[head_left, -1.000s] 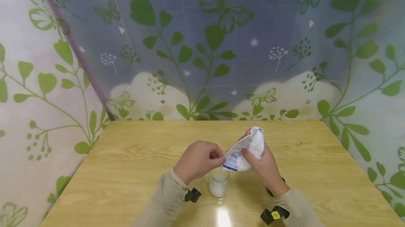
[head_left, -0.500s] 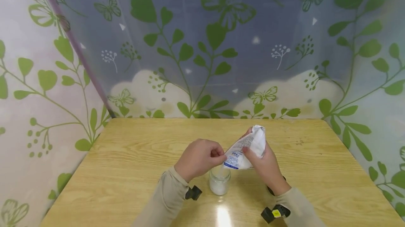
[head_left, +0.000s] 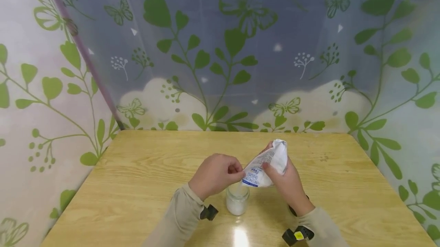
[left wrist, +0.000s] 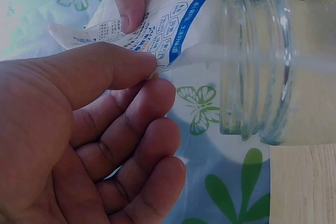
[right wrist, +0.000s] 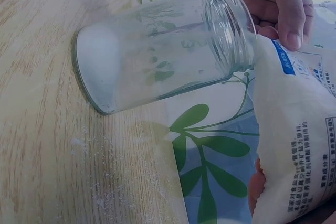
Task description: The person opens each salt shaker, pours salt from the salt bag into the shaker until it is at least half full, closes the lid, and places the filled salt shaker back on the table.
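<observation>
A tilted white bag of salt [head_left: 261,170] with blue print is gripped in my right hand [head_left: 290,186], its thumb pressed on the printed side. Its mouth points down over an upright glass jar [head_left: 237,203]. My left hand [head_left: 218,174] pinches the bag's lower corner between thumb and forefinger; its other fingers are loosely curled in the left wrist view. There a pale stream of salt [left wrist: 202,54] runs from the bag into the jar's open threaded mouth. White salt [right wrist: 100,61] covers the jar's bottom in the right wrist view. The bag hides part of my right hand.
The jar stands on a wooden table [head_left: 137,178]. Scattered white grains [right wrist: 107,187] lie on the tabletop beside it. Behind the table hangs a curtain [head_left: 192,59] printed with leaves and butterflies. Black wrist cameras [head_left: 209,212] sit near both cuffs.
</observation>
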Demonstrator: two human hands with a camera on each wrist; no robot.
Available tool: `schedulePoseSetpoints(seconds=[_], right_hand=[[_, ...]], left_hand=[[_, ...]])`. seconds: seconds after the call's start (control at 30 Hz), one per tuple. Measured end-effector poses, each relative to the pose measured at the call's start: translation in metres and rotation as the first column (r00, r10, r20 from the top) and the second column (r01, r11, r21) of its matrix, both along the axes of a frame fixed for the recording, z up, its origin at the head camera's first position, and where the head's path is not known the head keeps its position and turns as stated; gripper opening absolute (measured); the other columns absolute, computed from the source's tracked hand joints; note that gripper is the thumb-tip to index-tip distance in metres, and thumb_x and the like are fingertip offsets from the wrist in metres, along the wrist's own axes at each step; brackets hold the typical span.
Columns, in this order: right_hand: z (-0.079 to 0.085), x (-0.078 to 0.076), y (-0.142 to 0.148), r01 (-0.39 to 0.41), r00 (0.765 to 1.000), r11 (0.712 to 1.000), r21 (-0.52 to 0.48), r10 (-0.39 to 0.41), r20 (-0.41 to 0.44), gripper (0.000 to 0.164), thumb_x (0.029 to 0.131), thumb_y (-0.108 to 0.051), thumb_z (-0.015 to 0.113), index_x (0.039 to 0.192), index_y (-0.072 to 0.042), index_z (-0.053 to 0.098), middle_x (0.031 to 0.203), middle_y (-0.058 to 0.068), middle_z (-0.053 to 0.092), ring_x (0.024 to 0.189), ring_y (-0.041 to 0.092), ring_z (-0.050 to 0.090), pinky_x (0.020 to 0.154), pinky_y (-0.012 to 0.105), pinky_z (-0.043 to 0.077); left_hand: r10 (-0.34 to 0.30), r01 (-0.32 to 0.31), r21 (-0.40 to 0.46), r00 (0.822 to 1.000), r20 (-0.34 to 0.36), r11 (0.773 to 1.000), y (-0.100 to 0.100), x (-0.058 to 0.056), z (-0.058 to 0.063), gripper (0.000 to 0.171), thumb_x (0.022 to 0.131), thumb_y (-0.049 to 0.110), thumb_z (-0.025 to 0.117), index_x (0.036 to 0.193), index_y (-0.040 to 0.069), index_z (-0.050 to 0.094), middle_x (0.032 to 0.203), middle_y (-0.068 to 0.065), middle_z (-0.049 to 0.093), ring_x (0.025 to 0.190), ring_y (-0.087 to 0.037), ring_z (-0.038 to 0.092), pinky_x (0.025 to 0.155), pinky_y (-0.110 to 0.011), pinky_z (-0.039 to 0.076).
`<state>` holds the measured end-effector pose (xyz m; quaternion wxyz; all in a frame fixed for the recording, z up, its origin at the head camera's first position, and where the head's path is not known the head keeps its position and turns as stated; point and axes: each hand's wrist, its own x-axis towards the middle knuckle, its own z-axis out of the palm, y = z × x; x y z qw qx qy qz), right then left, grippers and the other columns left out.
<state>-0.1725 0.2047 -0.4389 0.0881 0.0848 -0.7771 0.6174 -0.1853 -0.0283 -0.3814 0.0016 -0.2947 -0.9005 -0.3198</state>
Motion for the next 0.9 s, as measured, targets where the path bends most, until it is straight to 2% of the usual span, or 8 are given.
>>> schedulePoseSetpoints(seconds=[0.33,0.6,0.9], right_hand=[[0.0024,0.0024,-0.0015,0.029,0.999,0.999,0.039,-0.031,0.036,0.053,0.101,-0.014,0.067,0.148,-0.012,0.043,0.129,0.014,0.061,0.111,0.023,0.064,0.084,0.03,0.058],[0.0043,0.002,-0.002,0.016,1.0,1.0,0.027,-0.016,0.008,0.051,0.101,-0.014,0.067,0.147,-0.011,0.045,0.127,0.014,0.062,0.109,0.014,0.065,0.085,0.03,0.058],[0.0025,0.0032,-0.0021,0.036,0.999,0.999,0.035,-0.036,-0.01,0.046,0.099,-0.012,0.069,0.141,-0.012,0.049,0.124,0.012,0.065,0.105,0.014,0.066,0.084,0.03,0.058]], left_hand=[[0.0,0.0,-0.003,1.0,-0.001,1.0,-0.0003,0.0,0.0005,0.014,0.095,0.026,0.075,0.082,0.02,0.074,0.074,0.016,0.067,0.065,0.003,0.058,0.067,-0.023,0.05],[0.0,0.0,-0.001,1.0,-0.004,1.0,-0.0012,-0.0001,0.0033,0.014,0.094,0.026,0.076,0.082,0.02,0.074,0.073,0.017,0.067,0.065,0.003,0.058,0.068,-0.022,0.05],[0.001,-0.002,0.013,1.0,0.018,1.0,-0.0011,0.0022,0.0025,0.014,0.094,0.025,0.075,0.082,0.02,0.074,0.074,0.017,0.067,0.065,0.004,0.058,0.068,-0.022,0.05]])
